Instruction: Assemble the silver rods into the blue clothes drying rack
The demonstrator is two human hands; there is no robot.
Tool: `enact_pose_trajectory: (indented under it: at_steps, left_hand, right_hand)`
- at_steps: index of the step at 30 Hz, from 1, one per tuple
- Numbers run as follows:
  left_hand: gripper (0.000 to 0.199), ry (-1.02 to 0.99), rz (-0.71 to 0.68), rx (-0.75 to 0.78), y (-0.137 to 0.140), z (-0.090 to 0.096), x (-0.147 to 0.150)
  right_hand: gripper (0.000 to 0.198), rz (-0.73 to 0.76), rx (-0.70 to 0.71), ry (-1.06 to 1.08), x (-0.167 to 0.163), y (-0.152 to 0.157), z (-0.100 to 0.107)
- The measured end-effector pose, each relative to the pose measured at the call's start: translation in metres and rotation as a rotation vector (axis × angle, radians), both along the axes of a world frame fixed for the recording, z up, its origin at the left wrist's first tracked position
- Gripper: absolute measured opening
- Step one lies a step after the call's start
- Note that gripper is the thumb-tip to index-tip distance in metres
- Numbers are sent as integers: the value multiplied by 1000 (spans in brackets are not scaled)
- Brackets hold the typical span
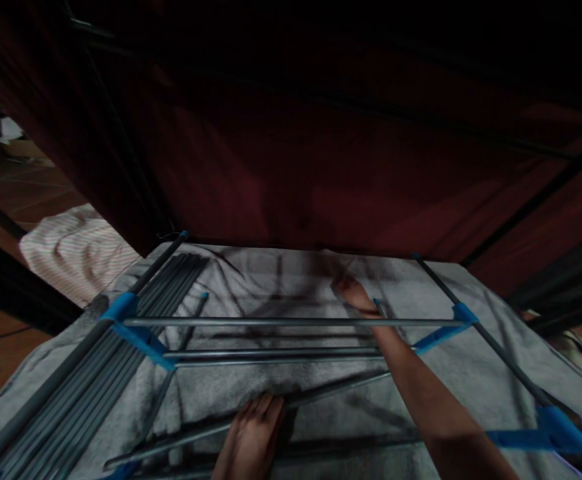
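Note:
My left hand [255, 430] is closed round a loose grey metal tube [195, 435], which slants from the lower left up to the right, low over the blanket. My right hand [353, 293] reaches past the long crossbar [291, 322] to the far part of the grey blanket [271, 283]. Its fingers are dim and blurred, so what they touch or hold is unclear. Around both hands lies a frame of metal tubes joined by blue plastic connectors, one at the left [123, 307] and another at the right [465, 313].
Several grey tubes [95, 373] lie side by side along the left. A dark red cloth [291, 180] hangs behind the blanket, with dark poles in front of it. At the far left a striped cloth [81, 250] lies over the tiled floor [35, 180].

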State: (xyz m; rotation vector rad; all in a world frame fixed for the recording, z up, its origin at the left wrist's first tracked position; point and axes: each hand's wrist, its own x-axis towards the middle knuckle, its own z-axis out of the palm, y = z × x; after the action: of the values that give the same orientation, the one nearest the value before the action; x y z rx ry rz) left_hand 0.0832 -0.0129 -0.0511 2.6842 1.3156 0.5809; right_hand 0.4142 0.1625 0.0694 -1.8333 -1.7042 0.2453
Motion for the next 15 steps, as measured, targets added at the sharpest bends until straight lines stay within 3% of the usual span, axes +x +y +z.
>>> enact_pose_trajectory:
  at_steps: [4,6,8,11,15]
  left_hand:
    - [32,22,15,-21,-2,11,2]
    - [34,19,17,-27,-3,20,2]
    - [36,7,20,-33,-4,28,2]
    - [37,6,13,-38,-5,40,4]
    - [37,46,-12,-16,-5,59,8]
  right_hand:
    - [15,52,-131,-10,-1,-46,2]
    - [21,73,-86,10,-6,-87,2]
    - [24,36,69,124,-12,-132,-4]
    - [30,-206,238,354,-18,-197,-27]
    - [24,-628,282,843,-17,-253,-76]
